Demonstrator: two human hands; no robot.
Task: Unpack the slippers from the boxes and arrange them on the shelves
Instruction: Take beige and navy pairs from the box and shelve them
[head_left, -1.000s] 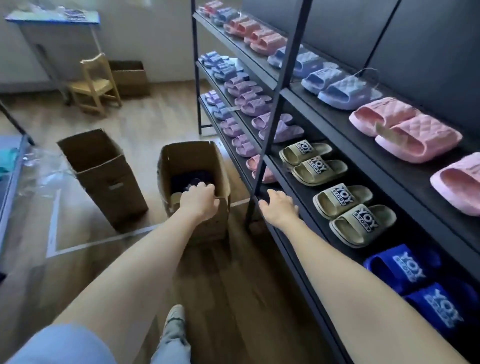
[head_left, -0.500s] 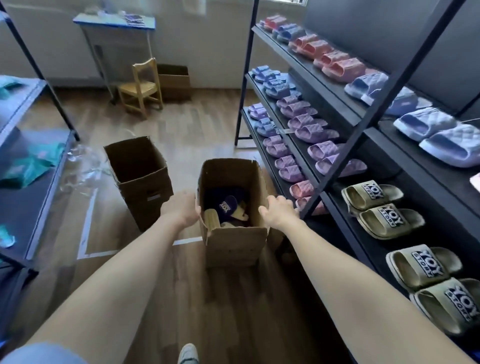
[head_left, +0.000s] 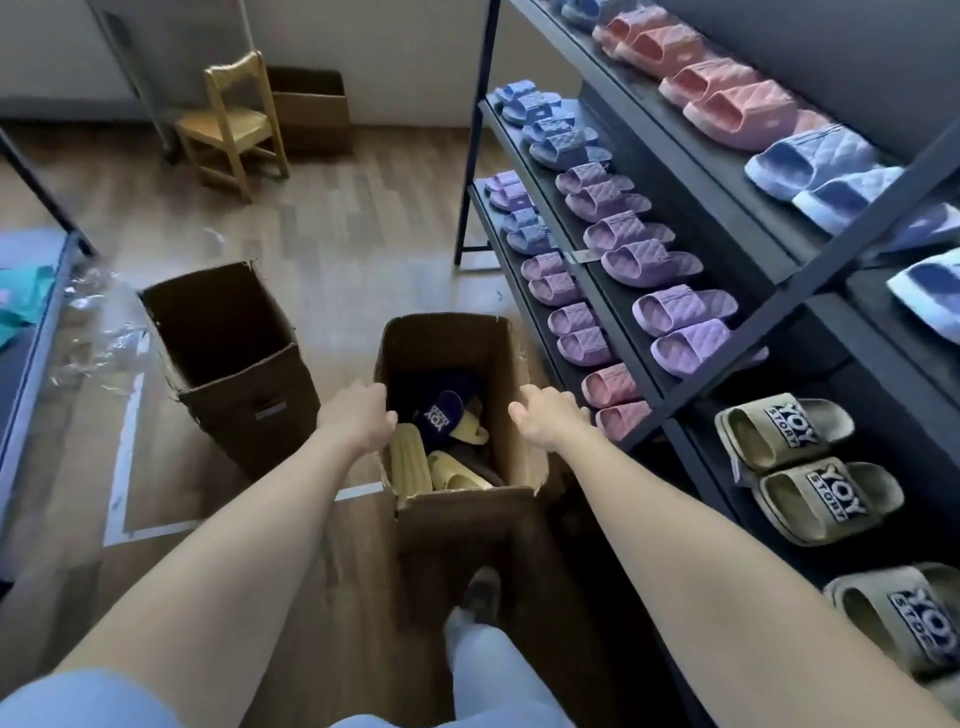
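Standing on a wood floor (head_left: 322, 234) with one shoe (head_left: 480, 597) just behind an open box (head_left: 457, 512). Gripping its left rim with the left hand (head_left: 358, 415), thumb inside, fingers curled over the edge. Clasping its right rim with the right hand (head_left: 550, 422), thumb inside the wall, fingers on the outer side. Down at the bottom of it: a blue slipper (head_left: 441, 415) with a white logo lying on top of yellow slippers (head_left: 410, 462), one of these sole-up against the left wall.

Just left, apart from it: a second box (head_left: 249, 415), open, dark inside. Further left, crumpled clear plastic (head_left: 98, 332) on the floor.

To the right, black shelves (head_left: 810, 291) already loaded: olive slippers (head_left: 784, 431) with logo straps nearest, pink slippers (head_left: 613, 387) on the tier below, purple slippers (head_left: 680, 312) in rows beyond, pale blue slippers (head_left: 550, 130) farther along, coral slippers (head_left: 727, 98) on the top tier.

Farthest back, by the wall: a small wooden chair (head_left: 234, 124) and a third box (head_left: 311, 109) just behind it.
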